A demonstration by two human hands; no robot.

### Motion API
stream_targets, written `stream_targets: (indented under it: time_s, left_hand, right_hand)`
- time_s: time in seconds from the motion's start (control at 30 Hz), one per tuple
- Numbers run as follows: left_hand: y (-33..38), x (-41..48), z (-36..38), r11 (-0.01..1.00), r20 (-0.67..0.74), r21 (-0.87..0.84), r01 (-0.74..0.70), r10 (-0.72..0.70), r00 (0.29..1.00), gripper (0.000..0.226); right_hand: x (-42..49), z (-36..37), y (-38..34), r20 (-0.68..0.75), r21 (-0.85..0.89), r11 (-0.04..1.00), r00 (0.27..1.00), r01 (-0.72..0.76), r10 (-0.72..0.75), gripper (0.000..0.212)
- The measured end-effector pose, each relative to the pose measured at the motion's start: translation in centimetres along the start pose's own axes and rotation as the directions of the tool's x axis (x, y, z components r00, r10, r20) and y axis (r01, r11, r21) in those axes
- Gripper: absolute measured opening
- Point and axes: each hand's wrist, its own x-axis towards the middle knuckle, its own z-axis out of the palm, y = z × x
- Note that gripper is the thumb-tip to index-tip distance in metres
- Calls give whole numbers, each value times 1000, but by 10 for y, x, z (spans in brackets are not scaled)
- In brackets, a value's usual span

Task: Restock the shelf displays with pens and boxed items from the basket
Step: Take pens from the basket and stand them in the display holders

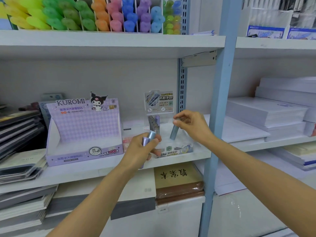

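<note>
While pinched at its top end between thumb and fingertips of the right hand [189,125], slants: grey tube [174,132], long axis running 1 o'clock to 7 o'clock, lower end down in the clear tray [177,150]. At 8 o'clock from it, gripped in the curled left hand [141,149]: two tubes [149,136], lilac and blue, tips toward 1 o'clock, poking above the fist. At 12 o'clock of that fist, upright at the tray's back: more tubes [154,123]. At 9 o'clock: Kuromi box [82,134].

A stationery shop — shelves [109,41] of pen displays [85,14], paper stacks [266,112]
</note>
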Motion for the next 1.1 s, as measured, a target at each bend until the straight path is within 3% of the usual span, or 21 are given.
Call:
stream_targets:
  time_s: [0.2,0.57,0.8,1.1]
  left_hand:
    - [-5,-1,2,990,21,141,3,-6,1000,16]
    - [-1,2,-7,1000,86,27,2,-4,996,17]
    - [4,15,-13,977,27,-204,-62,69,997,25]
    - [-1,24,-18,973,63,-230,6,8,998,24]
  right_hand:
    - [-3,-2,-3,51,-28,999,998,29,-28,13]
    - [-2,-11,-4,222,-20,996,972,87,-81,25]
    - [46,-5,1,-86,21,997,994,75,-73,21]
    - [75,37,27,-9,-246,968,999,42,-45,28]
